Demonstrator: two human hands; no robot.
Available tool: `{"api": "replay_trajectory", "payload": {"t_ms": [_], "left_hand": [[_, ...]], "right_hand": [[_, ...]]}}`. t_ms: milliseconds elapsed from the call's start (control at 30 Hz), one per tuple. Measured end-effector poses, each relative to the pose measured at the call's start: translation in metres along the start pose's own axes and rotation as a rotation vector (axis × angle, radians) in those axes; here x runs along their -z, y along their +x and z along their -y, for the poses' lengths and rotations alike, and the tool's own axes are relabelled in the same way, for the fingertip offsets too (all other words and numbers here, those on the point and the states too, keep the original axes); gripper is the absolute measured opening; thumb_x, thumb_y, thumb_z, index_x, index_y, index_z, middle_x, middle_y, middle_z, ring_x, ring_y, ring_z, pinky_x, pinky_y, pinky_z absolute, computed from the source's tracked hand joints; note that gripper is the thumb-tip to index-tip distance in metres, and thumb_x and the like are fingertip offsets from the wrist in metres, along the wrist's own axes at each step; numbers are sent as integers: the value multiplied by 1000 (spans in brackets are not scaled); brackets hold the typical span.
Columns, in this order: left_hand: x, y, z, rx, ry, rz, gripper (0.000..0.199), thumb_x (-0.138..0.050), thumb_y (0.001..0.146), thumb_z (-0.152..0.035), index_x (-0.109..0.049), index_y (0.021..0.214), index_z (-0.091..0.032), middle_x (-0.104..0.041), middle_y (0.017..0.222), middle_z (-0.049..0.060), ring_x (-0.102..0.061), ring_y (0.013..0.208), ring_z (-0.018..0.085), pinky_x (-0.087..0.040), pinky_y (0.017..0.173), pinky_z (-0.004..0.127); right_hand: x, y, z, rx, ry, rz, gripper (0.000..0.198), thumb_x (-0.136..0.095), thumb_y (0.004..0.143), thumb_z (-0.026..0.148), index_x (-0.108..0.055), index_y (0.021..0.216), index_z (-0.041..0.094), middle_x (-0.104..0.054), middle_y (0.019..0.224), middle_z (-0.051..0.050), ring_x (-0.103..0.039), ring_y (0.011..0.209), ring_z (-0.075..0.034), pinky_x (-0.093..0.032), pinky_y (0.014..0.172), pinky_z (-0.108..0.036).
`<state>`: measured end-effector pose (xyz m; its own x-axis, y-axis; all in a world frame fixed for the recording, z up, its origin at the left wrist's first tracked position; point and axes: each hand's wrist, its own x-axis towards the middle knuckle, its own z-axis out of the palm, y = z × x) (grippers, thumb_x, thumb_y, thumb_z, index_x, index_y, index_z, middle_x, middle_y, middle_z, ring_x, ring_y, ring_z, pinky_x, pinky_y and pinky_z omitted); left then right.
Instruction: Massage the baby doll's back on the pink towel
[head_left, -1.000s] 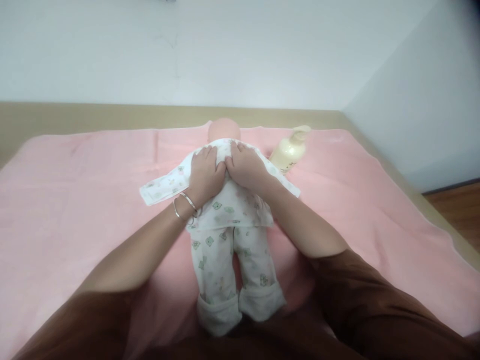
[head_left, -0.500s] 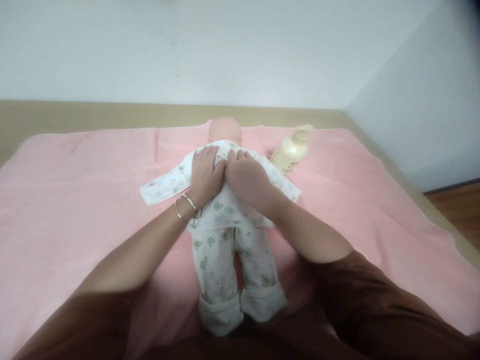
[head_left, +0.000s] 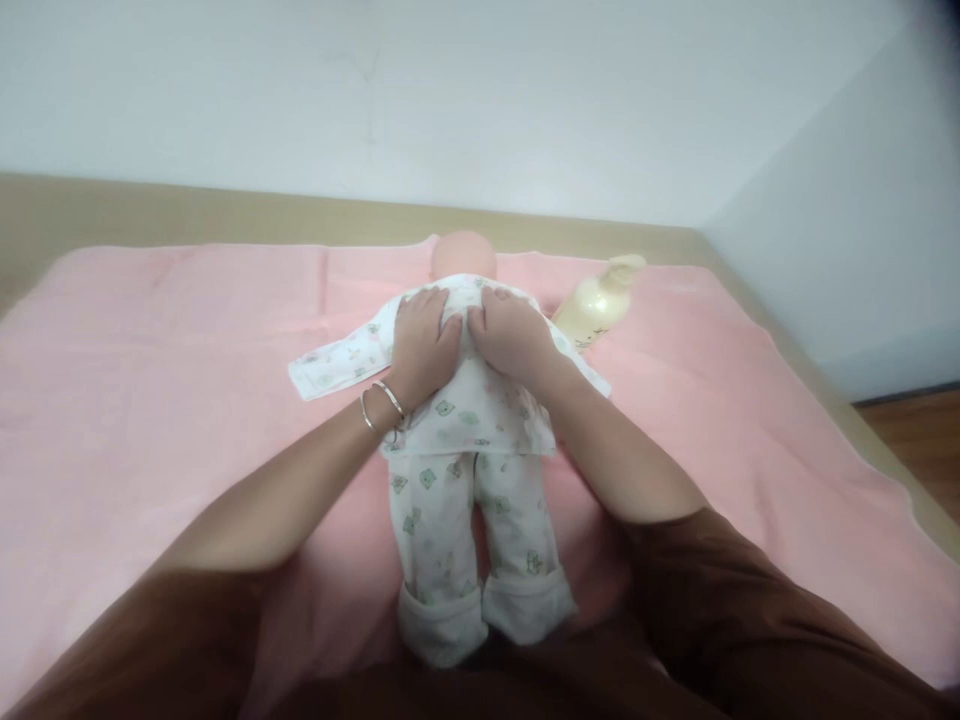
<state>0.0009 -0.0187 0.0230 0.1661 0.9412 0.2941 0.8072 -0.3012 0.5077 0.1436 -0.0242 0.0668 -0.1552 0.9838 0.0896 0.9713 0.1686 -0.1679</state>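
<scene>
A baby doll (head_left: 463, 254) lies stretched out on a pink blanket, its bald head at the far end and no face showing. It wears a white patterned top (head_left: 480, 420) and matching trousers (head_left: 435, 520) with turned-up cuffs. My left hand (head_left: 424, 340) rests flat on the left side of the upper torso, fingers toward the head, with bracelets at the wrist. Across from it, my right hand (head_left: 514, 335) lies on the right side of the torso, thumb inward, its outer fingers partly hidden. A small strip of cloth shows between the two thumbs.
A cream pump bottle (head_left: 600, 305) lies tilted on the pink blanket (head_left: 165, 400), close to the doll's right-hand sleeve. Beyond the blanket runs a tan surface edge (head_left: 262, 208) against a pale wall (head_left: 525, 100). Wooden floor (head_left: 915, 430) shows at the far right.
My hands have slid apart, from thumbs nearly touching mid-torso to a small gap between them. The view has shifted slightly; the doll and bottle keep their places.
</scene>
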Motion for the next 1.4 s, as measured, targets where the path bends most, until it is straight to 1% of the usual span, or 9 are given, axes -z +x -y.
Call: {"api": "replay_trajectory", "payload": {"t_ms": [100, 200, 567, 733, 833, 933, 1100, 1267, 1400], "left_hand": [[1, 0, 0, -1, 15, 0, 50, -29, 100, -33, -56, 137, -13, -59, 149, 14, -52, 140, 27, -35, 127, 47], [0, 0, 0, -2, 3, -8, 51, -31, 100, -34, -55, 139, -12, -59, 150, 15, -51, 142, 27, -34, 128, 49], [-2, 0, 1, 22, -47, -17, 55, -35, 95, -32, -56, 140, -9, -58, 152, 16, -49, 146, 30, -30, 132, 52], [-6, -3, 3, 61, -117, -72, 54, -37, 94, -31, -58, 140, -12, -58, 153, 13, -48, 147, 27, -30, 134, 50], [-9, -5, 6, 65, -160, -96, 53, -39, 93, -32, -58, 139, -14, -57, 154, 11, -48, 148, 27, -31, 134, 50], [-11, -6, 8, 53, -165, -113, 52, -40, 93, -32, -59, 138, -17, -58, 153, 10, -49, 148, 26, -33, 134, 50], [-9, -7, 9, 50, -158, -106, 52, -41, 93, -34, -59, 139, -16, -58, 154, 10, -48, 148, 26, -32, 135, 49], [-6, -5, 10, 39, -146, -82, 51, -41, 94, -34, -58, 139, -17, -58, 153, 10, -50, 147, 26, -34, 134, 49], [1, -8, -1, 53, -95, -35, 55, -40, 97, -35, -54, 145, -12, -53, 158, 15, -43, 153, 30, -28, 136, 52]], "right_hand": [[-8, 0, 0, 2, 19, -38, 49, -25, 106, 28, -58, 132, 3, -66, 134, -23, -61, 127, -36, -45, 110, -51], [-12, 0, -1, 7, 45, -59, 49, -26, 105, 27, -56, 135, 2, -64, 136, -25, -60, 129, -37, -44, 112, -53], [-31, 4, -3, 24, 132, -223, 43, -29, 101, 24, -63, 121, 7, -69, 122, -22, -61, 116, -33, -44, 108, -53], [-34, 1, -3, 8, 148, -258, 41, -30, 101, 24, -65, 118, 9, -69, 120, -19, -61, 114, -31, -43, 110, -50], [-37, 0, -4, 16, 180, -288, 43, -31, 100, 26, -65, 121, 10, -70, 118, -17, -61, 111, -31, -45, 107, -48], [-40, -1, -7, 24, 221, -315, 46, -32, 100, 27, -65, 127, 11, -70, 122, -16, -60, 114, -31, -45, 108, -47], [-39, -3, -7, 6, 248, -281, 51, -32, 100, 26, -61, 139, 10, -68, 131, -15, -59, 123, -30, -44, 114, -47], [-38, 0, -8, 4, 268, -272, 52, -34, 100, 27, -61, 141, 8, -67, 138, -16, -59, 129, -32, -43, 119, -48], [-36, 3, -7, 11, 246, -237, 55, -32, 102, 25, -56, 146, 4, -59, 151, -17, -53, 143, -31, -35, 127, -50]]}}
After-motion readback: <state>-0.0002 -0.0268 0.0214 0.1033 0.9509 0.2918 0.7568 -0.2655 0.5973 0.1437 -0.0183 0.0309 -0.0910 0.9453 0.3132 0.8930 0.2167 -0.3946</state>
